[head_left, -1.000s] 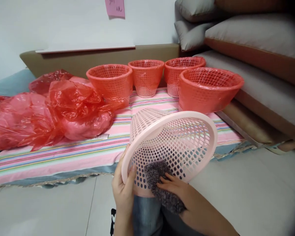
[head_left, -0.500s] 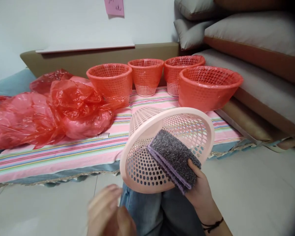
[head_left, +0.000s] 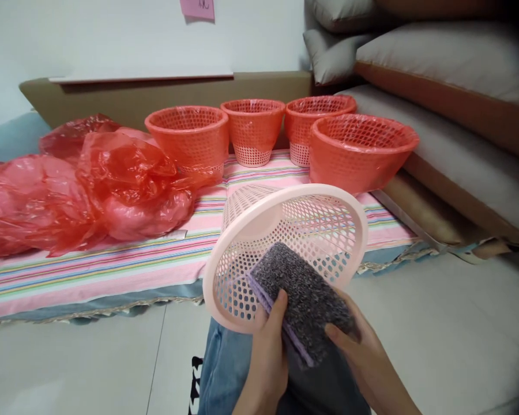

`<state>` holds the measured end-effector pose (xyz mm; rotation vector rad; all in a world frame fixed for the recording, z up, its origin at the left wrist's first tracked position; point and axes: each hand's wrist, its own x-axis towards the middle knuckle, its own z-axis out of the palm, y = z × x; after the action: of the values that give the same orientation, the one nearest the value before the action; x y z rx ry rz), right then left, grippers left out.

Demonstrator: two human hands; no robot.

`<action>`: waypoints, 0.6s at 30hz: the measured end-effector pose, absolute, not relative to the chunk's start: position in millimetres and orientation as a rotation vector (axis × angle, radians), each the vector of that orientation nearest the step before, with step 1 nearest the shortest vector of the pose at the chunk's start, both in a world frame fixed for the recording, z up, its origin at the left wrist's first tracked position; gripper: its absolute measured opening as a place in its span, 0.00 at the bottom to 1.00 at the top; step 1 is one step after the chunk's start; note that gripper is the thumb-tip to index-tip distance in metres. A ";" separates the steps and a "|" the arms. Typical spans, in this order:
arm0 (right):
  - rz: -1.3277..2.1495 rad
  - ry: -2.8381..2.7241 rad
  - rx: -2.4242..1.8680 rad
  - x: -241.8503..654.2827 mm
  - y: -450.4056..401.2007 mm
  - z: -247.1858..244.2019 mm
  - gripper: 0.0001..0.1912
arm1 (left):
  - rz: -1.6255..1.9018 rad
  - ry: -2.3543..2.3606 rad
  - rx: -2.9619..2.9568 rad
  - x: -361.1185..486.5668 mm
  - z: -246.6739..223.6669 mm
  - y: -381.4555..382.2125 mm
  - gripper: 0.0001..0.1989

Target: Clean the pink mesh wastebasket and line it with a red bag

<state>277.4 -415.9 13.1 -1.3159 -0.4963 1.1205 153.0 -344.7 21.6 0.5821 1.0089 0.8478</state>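
Tiled floor (head_left: pixel 99 369) below; nearest, yr L hand (head_left: pixel 271 349) & R hand (head_left: pixel 358 340) pinch the folded grey cloth (head_left: pixel 303 288), long axis slanting fwd-left across the mouth of the pink basket (head_left: pixel 242 226) just beyond, L closer. Cloth hides most fingers, basket's lower rim partly blocked; farther off, red bags (head_left: pixel 47 196) cut off at L edge.

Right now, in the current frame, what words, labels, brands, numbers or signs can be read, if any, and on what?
Pink paper on the wall: dark handwriting, cut off by the picture's top edge, too small to read.
Pale pink basket and folded gray cloth: no text visible.
Nothing else readable.
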 end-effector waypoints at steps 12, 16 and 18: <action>0.048 -2.034 -1.592 282.3 -402.7 -4.1 0.45 | 0.957 1.178 0.918 163.1 18.9 -335.3 0.41; 0.059 -2.028 -1.519 272.5 -389.3 3.8 0.46 | 0.952 1.174 0.841 165.2 11.2 -333.3 0.37; 0.080 -2.060 -1.507 273.6 -385.4 6.4 0.46 | 0.971 1.159 0.772 164.6 6.8 -331.5 0.37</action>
<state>273.6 -385.4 6.4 -1.5065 -2.0598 0.0799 164.6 -331.5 6.8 0.7723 1.1585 0.9706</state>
